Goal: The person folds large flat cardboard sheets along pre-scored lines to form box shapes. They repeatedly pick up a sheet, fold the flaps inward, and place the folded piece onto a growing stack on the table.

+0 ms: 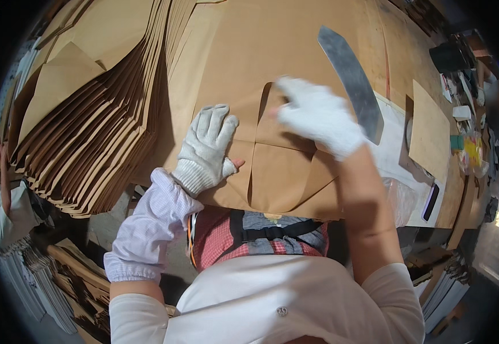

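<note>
A large sheet of brown kraft paper (287, 178) with folded flaps lies in front of me at the near edge of the table. My left hand (206, 143), in a white knit glove with the thumb tip bare, rests flat on it, fingers stretched out. One long flap edge stands slightly raised between my hands. Over that flap is my right hand (318, 114), also in a white glove and smeared by motion. Its fingertips are close to the raised edge; whether they touch it I cannot make out. A curved grey metal blade-like strip (352, 80) lies just beyond the right hand.
To the left fans a thick stack of folded brown paper (106, 126). At the right are a pale board (429, 129), a dark phone-like object (430, 202) and clear plastic (398, 200). Another person's arm (5, 178) shows at the far left.
</note>
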The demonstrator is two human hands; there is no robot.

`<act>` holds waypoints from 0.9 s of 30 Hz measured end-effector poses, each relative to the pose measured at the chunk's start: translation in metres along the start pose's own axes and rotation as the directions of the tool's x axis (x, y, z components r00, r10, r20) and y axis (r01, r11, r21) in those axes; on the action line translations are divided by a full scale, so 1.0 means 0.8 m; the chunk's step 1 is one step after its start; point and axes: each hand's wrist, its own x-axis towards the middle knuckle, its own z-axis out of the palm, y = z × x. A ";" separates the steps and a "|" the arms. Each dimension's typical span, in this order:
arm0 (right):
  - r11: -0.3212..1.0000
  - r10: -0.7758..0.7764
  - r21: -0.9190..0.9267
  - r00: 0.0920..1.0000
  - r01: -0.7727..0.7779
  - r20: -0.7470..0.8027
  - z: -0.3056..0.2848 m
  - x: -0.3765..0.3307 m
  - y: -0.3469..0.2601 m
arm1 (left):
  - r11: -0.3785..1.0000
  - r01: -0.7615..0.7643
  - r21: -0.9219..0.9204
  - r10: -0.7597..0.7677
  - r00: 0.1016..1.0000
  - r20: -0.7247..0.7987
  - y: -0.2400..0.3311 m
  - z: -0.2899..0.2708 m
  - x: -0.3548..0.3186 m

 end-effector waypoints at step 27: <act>0.983 -0.036 0.169 0.979 0.071 -0.198 0.089 -0.072 0.137 | 0.985 0.125 -0.117 -0.121 0.992 0.044 0.018 -0.032 -0.054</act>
